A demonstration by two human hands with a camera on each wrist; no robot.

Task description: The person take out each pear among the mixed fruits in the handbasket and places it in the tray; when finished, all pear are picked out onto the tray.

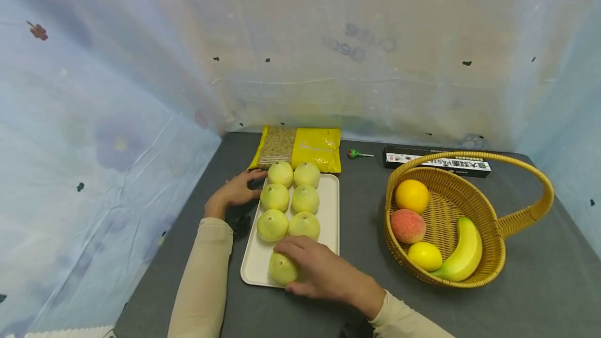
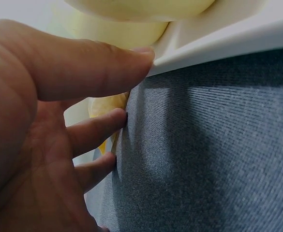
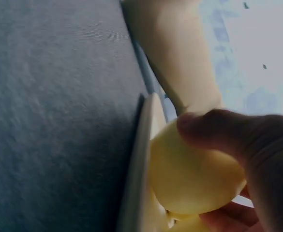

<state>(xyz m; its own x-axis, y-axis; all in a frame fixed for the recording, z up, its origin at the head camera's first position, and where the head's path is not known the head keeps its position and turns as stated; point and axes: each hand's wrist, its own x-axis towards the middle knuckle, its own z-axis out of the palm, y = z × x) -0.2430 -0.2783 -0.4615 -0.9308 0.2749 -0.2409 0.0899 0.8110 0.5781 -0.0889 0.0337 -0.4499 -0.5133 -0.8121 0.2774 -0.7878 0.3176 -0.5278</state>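
A cream tray (image 1: pixel 330 223) carries several round, pale yellow-green melons (image 1: pixel 274 197) in two columns. At its near end my right hand (image 1: pixel 324 270) grips one more melon (image 1: pixel 281 269); in the right wrist view, the thumb lies over this melon (image 3: pixel 194 174) and fingers curl beneath it. Beside the tray's far left edge is my left hand (image 1: pixel 237 189), fingers spread and holding nothing. Its thumb tip (image 2: pixel 143 55) is right at the tray rim (image 2: pixel 214 50) in the left wrist view, while the other fingertips reach down to the dark cloth.
Behind the tray lies a yellow pasta bag (image 1: pixel 316 147), with a lollipop (image 1: pixel 355 154) and a long black box (image 1: pixel 474 168) farther right. A wicker basket (image 1: pixel 495 254) with a tall handle stands on the right, holding an orange (image 1: pixel 411 195), peach (image 1: pixel 407 226), lemon (image 1: pixel 424 256) and banana (image 1: pixel 465 254).
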